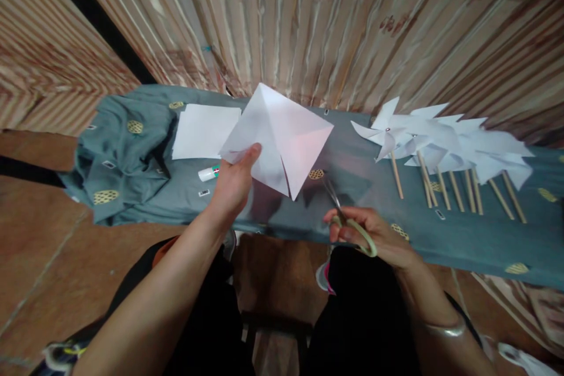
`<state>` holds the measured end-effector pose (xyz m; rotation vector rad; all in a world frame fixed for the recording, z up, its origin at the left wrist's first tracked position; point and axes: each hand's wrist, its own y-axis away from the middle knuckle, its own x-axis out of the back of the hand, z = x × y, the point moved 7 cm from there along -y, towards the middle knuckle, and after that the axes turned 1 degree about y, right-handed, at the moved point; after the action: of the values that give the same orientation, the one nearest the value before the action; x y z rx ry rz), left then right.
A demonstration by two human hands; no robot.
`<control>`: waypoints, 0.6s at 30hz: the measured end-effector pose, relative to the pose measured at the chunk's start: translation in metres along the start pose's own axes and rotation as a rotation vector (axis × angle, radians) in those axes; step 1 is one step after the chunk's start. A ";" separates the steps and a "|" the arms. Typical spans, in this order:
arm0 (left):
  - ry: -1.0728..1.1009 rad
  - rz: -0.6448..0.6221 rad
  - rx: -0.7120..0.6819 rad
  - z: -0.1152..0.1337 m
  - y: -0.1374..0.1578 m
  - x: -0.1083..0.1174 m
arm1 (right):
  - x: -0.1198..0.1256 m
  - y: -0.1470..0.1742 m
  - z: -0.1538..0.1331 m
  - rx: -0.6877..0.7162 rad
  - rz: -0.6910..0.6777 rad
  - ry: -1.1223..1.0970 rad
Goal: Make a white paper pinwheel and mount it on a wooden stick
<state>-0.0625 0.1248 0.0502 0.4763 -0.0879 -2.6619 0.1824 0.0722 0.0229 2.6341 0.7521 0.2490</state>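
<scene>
1. Nearest the camera, two bare forearms reach in from 7 and 5 o'clock, the right one wearing a silver bangle; below them are black trousers.
2. The left hand pinches a white paper square near its 9 o'clock corner, thumb flat on top, the fingers underneath mostly hidden.
3. The right hand curls its fingers round the pale handles of the scissors. The blades point to 11 o'clock, clear of the paper; how far they are parted I cannot tell.
4. The paper square is held above a long, narrow surface draped in grey-green cloth with yellow motifs.
5. From the paper square, a stack of white paper lies at 9 o'clock, a glue stick at 8, and overlapping white pinwheels on wooden sticks at 3.
6. Behind, a pleated, striped curtain spans 10 to 2 o'clock, a black bar crossing it at 10; brown floor tiles show at 8.
7. The paper square stands on its point, creased from the 12 o'clock corner, with a slit running from near 6 o'clock toward its middle.
</scene>
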 end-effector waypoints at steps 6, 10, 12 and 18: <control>-0.063 -0.109 0.143 -0.013 0.015 -0.008 | 0.054 0.006 -0.007 0.242 0.465 -0.207; -0.115 -0.229 0.248 -0.024 0.029 -0.020 | 0.068 0.002 -0.016 0.310 0.557 -0.220; -0.116 -0.277 0.280 -0.027 0.035 -0.026 | 0.067 -0.003 -0.022 0.301 0.521 -0.175; -0.234 -0.410 0.342 -0.037 0.042 -0.034 | 0.047 -0.017 -0.023 0.159 0.377 -0.191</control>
<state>-0.0043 0.1016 0.0323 0.3069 -0.5804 -3.1125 0.2076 0.1177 0.0397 2.8849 0.2170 0.0374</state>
